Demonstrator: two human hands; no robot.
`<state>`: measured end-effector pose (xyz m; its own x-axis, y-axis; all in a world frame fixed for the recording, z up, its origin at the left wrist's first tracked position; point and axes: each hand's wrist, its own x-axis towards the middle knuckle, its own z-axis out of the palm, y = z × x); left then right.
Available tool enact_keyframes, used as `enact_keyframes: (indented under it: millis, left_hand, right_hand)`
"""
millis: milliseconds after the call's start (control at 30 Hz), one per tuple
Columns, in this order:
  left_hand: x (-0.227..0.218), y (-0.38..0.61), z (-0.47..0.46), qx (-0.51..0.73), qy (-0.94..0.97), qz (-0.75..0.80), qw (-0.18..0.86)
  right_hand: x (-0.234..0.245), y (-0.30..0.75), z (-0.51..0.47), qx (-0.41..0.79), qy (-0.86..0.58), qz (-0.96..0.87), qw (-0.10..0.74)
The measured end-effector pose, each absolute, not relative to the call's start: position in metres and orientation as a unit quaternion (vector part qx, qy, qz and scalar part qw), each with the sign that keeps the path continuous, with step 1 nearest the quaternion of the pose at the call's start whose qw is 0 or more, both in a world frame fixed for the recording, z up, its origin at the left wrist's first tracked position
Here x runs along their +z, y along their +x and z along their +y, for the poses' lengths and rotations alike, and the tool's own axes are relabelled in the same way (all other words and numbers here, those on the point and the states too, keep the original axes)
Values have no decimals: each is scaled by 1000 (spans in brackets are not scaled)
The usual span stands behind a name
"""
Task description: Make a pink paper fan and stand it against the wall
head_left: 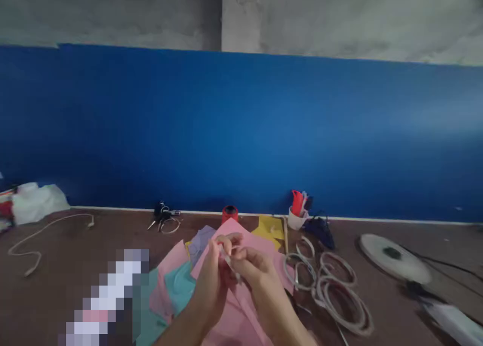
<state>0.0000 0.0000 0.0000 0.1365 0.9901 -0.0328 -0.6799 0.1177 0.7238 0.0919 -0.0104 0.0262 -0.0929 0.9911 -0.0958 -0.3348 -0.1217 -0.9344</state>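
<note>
My left hand (211,280) and my right hand (256,273) meet in front of me, low in the middle of the view. Their fingers are pinched together on a small pale strip (230,259), too small and blurred to name. Under the hands lie loose sheets of coloured paper on the brown floor: pink (241,313), teal (177,288), lilac (204,237) and yellow (269,228).
Several white rings (332,285) lie right of the paper. A white cup with red tools (298,210), a red spool (230,213), keys (162,215), a white cable (45,232), a white plastic bag (35,201) and a round fan base (394,258) sit near the blue wall (241,134).
</note>
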Motion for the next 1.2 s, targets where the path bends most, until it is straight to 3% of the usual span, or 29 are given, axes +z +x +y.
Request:
enact_keyframes:
  millis: [300, 933, 1200]
  left_hand:
    - [12, -1, -3, 596, 287, 257, 705]
    - [23, -13, 3, 617, 328, 246, 671]
    - [4, -14, 11, 642, 432, 274, 571]
  right_hand:
    - [35, 89, -16, 656, -387, -366, 534]
    - [31, 100, -13, 596, -441, -456, 493]
    - [44, 111, -19, 565, -442, -480, 504]
